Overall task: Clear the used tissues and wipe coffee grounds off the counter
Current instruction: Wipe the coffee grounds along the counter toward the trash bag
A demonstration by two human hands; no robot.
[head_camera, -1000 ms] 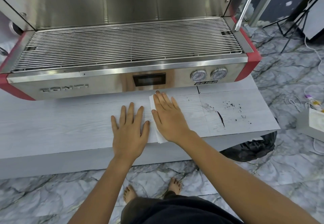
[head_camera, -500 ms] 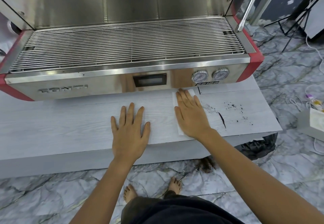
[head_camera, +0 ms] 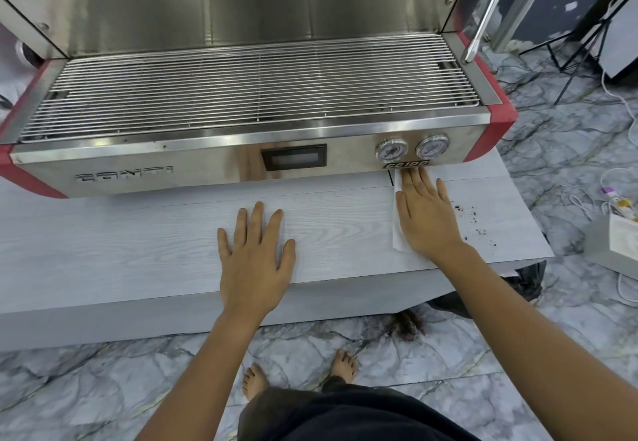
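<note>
A white tissue (head_camera: pixel 397 233) lies flat on the pale wood-grain counter (head_camera: pixel 138 244), just below the machine's two gauges. My right hand (head_camera: pixel 426 216) presses down on it with fingers stretched out, and only the tissue's left edge shows. Scattered dark coffee grounds (head_camera: pixel 476 226) lie on the counter just right of that hand. My left hand (head_camera: pixel 255 254) rests palm down on the bare counter near its front edge, fingers spread, holding nothing.
A steel espresso machine (head_camera: pixel 241 95) with red corners and a wire drip grille fills the back of the counter; its steam wand (head_camera: pixel 486 12) hangs at the right. A black bag (head_camera: pixel 524 278) sits below the counter's right end. A white box (head_camera: pixel 621 244) and cables lie on the marble floor.
My right hand has slid the tissue to the right along the counter, over the long streak of grounds, which no longer shows. My left hand has stayed in place.
</note>
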